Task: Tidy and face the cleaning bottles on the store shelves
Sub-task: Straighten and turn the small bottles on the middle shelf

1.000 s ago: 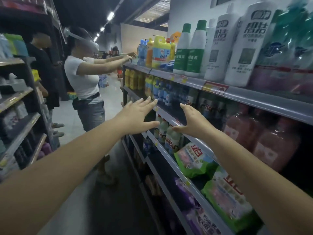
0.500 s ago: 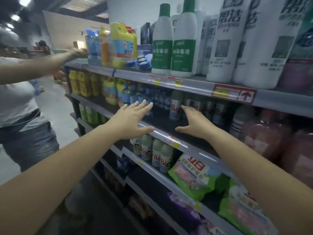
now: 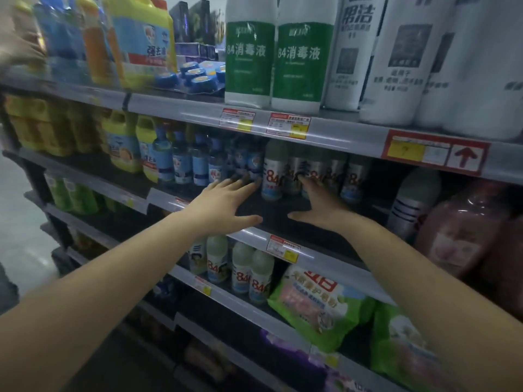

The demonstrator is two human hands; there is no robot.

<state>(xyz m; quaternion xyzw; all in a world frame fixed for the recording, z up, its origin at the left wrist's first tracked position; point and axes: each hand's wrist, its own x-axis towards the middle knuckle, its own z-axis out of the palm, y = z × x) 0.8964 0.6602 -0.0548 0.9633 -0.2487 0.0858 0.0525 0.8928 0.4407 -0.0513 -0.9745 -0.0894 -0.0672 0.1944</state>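
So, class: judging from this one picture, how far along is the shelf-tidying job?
Done: the green-label bottles on the top shelf stand at the edge, labels forward. In hand: the left hand and right hand reach, fingers spread, into the second shelf toward the 84 bottles, gripping nothing yet. Left: that row sits far back and needs pulling forward.

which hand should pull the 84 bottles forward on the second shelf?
Right. The right hand is already at the 84 bottles, fingertips about touching them. The left hand reaches toward the blue bottles beside them.
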